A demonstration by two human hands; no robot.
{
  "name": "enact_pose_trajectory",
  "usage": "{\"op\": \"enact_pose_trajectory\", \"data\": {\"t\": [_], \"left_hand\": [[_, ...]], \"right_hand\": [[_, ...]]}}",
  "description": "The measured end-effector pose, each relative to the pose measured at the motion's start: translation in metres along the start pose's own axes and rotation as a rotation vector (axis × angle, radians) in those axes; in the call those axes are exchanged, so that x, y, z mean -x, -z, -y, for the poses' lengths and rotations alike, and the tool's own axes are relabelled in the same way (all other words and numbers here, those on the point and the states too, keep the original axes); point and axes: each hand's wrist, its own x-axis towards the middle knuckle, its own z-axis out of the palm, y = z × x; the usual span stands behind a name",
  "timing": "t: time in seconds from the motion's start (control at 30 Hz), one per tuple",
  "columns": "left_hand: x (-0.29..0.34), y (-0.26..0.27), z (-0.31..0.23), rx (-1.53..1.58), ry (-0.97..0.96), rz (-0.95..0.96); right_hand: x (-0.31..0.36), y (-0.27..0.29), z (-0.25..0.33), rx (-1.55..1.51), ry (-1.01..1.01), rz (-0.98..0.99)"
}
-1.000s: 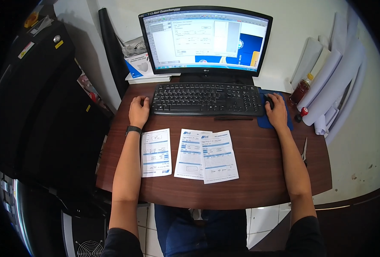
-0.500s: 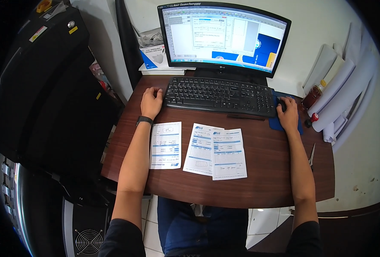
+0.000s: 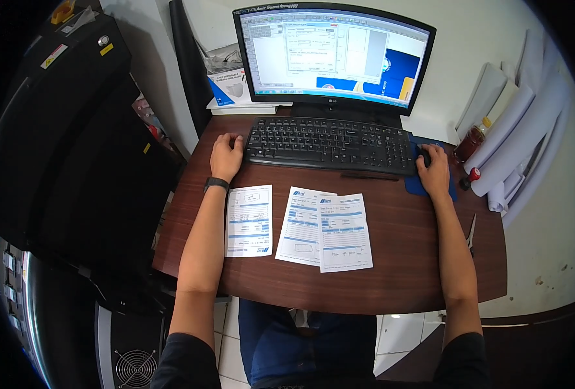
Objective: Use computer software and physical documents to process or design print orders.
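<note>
Right hand [image 3: 435, 171] mostly hides a probable mouse [image 3: 424, 155].

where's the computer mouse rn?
Head view, right side: the black computer mouse sits under the right hand on the blue mouse pad, just right of the black keyboard.

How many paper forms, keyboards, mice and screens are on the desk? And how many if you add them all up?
Paper forms: 3
Keyboard: 1
Mouse: 1
Screen: 1
Total: 6
</note>
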Motion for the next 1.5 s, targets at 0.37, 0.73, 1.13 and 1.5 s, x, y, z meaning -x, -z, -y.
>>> {"op": "enact_pose_trajectory", "data": {"t": [0.37,0.73,1.13,1.5], "left_hand": [[0.0012,0.0005,-0.0027,0.022,0.020,-0.001],[-0.0004,-0.0014,0.0016,0.021,0.003,-0.004],[-0.0009,-0.0030,0.0044,0.040,-0.014,-0.018],[0.0026,-0.0011,-0.0016,0.013,-0.015,-0.021]], "right_hand": [[0.0006,-0.0037,-0.0052,-0.015,0.002,-0.014],[0.0005,-0.0048,-0.0076,-0.012,0.003,-0.025],[0.0000,-0.0068,-0.0078,-0.027,0.009,-0.039],[0.0004,-0.0074,-0.0073,-0.026,0.014,-0.049]]}}
